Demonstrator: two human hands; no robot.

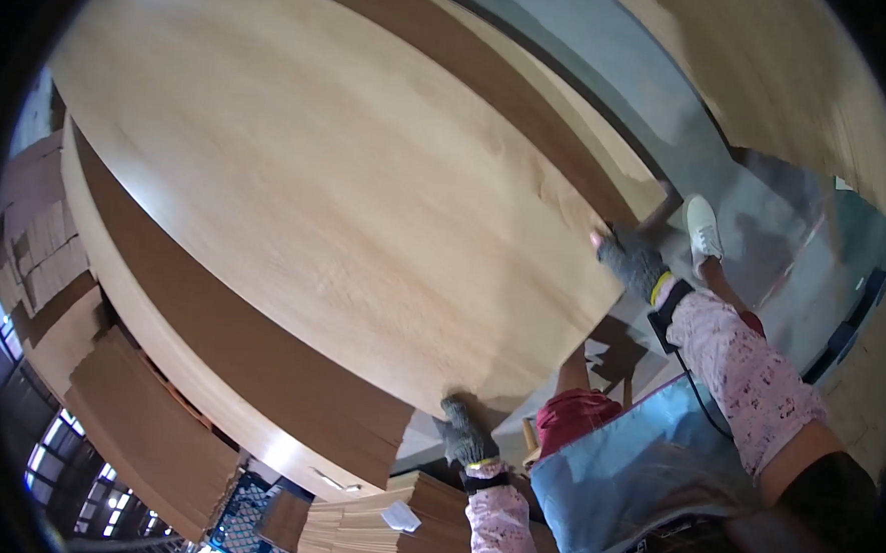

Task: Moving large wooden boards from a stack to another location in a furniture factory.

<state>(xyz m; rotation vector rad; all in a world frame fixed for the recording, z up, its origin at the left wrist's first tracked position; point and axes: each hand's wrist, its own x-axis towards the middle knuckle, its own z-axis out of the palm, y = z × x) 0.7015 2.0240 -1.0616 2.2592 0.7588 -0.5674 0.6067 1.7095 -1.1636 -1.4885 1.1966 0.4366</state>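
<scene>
A large pale wood sheet (pixel 338 181) with a smooth grain spreads across most of the view, its near end toward me. My left hand (pixel 467 436), in a dark grey glove, grips the sheet's near left corner. At the near right corner, my right hand (pixel 632 260) in a matching glove with a yellow cuff band holds the edge. A bare fingertip of this hand shows on top of the sheet; the fingers underneath are hidden. Both forearms wear pink patterned sleeves. Brown board surfaces (pixel 232 295) show beyond both long sides of the sheet.
A stack of thin boards (pixel 380 529) stands below my left hand, beside a blue crate (pixel 250 527). More stacked sheets (pixel 145 421) lie at the far left. My blue apron (pixel 623 466) and white shoe (pixel 703 225) show over the grey floor (pixel 766 223). Another wood stack (pixel 774 74) fills the upper right.
</scene>
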